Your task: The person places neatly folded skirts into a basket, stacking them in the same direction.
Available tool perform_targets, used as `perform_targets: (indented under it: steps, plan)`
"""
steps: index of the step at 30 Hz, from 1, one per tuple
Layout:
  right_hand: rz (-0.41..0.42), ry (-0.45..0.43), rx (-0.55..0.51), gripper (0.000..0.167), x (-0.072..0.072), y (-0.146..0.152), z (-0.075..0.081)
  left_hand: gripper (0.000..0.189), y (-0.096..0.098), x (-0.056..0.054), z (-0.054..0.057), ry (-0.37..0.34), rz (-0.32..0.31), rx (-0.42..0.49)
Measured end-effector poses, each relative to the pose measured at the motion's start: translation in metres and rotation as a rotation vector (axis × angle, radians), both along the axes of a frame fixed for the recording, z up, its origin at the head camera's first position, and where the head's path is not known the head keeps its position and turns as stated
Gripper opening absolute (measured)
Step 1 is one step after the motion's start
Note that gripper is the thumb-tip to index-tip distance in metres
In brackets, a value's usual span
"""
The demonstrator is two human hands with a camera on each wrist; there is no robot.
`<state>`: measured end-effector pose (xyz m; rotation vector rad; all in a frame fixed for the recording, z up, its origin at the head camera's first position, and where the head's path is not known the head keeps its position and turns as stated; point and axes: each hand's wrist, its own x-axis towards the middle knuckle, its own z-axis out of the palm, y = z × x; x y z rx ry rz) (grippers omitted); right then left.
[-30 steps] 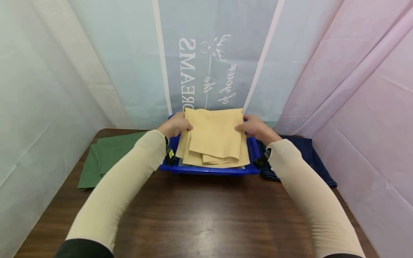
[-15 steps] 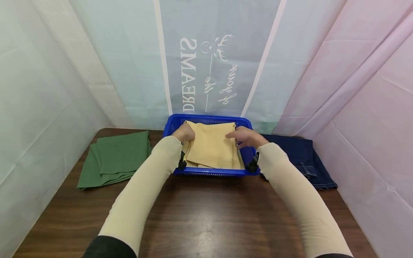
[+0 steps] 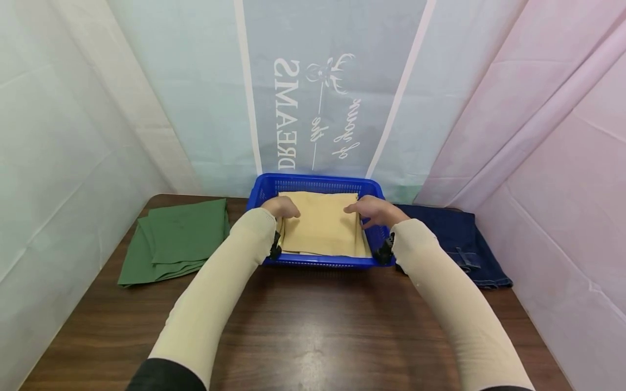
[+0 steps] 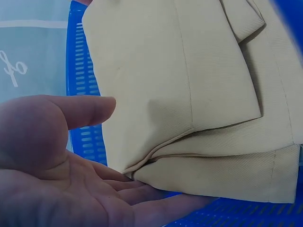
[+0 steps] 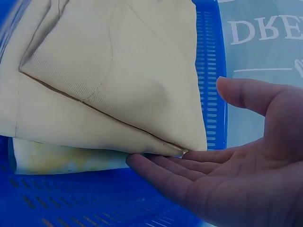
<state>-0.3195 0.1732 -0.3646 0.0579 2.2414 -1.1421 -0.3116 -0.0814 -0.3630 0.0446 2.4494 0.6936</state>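
Observation:
A folded pale yellow garment (image 3: 320,222), seemingly trousers, lies inside a blue plastic basket (image 3: 318,260). At its left side is my left hand (image 3: 282,207); in the left wrist view the fingers (image 4: 156,208) extend along the cloth's lower edge, the thumb raised off it. On the opposite side, my right hand (image 3: 374,210) has its fingertips (image 5: 142,163) touching the folded edge, thumb apart from the cloth. Beneath the garment, a whitish cloth with yellow patches (image 5: 61,158) shows in the right wrist view. Neither hand pinches the fabric.
A folded green garment (image 3: 183,233) lies on the brown wooden table (image 3: 313,326) left of the basket. To the right are folded dark blue jeans (image 3: 450,233), partly behind the right forearm. A printed curtain (image 3: 320,32) hangs behind the basket; pale sheets stand at both sides.
The yellow garment has come down into the basket from just above it, with both hands lowering alongside. Both thumbs have since lifted from the cloth, and the hands have loosened.

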Motion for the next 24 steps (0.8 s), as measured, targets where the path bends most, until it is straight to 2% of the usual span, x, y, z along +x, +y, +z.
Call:
perform_targets:
  steps: [9, 17, 21, 24]
  plan:
    - [0.016, 0.023, 0.005, 0.074, 0.003, 0.005, 0.002, 0.053, 0.002, 0.002, 0.001, 0.006, -0.018, -0.031]
    - [0.025, 0.043, 0.006, 0.068, 0.007, 0.013, 0.012, 0.055, -0.002, 0.005, 0.007, 0.022, 0.05, 0.035]
    - [0.021, 0.085, -0.033, 0.064, 0.006, 0.021, 0.019, 0.053, -0.003, 0.004, 0.011, 0.039, 0.039, 0.031]
    - [-0.003, 0.147, -0.066, 0.059, 0.005, 0.03, 0.025, 0.052, -0.002, 0.005, 0.012, 0.04, 0.037, 0.03]
